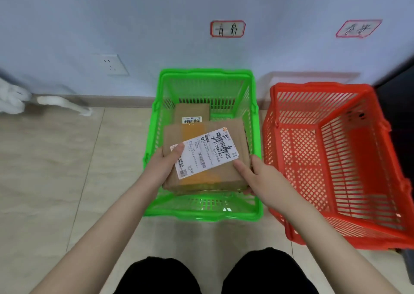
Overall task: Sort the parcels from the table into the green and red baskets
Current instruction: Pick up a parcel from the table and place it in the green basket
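Left grip (164, 166) & right grip (257, 177) both curled round labelled cardboard parcel (224, 134), held over green basket (201, 217) above a smaller parcel (192, 111); we'd lower it flat, slide fingers out sideways, no dropping.

The green basket (201, 215) is bright green with thin bars and gaps, and the red basket (313, 87) is bright red with some criss-cross mesh. The cardboard parcel (174, 134) is plain brown with an orange tape stripe (201, 180) and a white label (205, 153) full of black print, and the smaller parcel (192, 111) is brown too. The wall (112, 13) is pale blue, the floor tiles (44, 159) beige.
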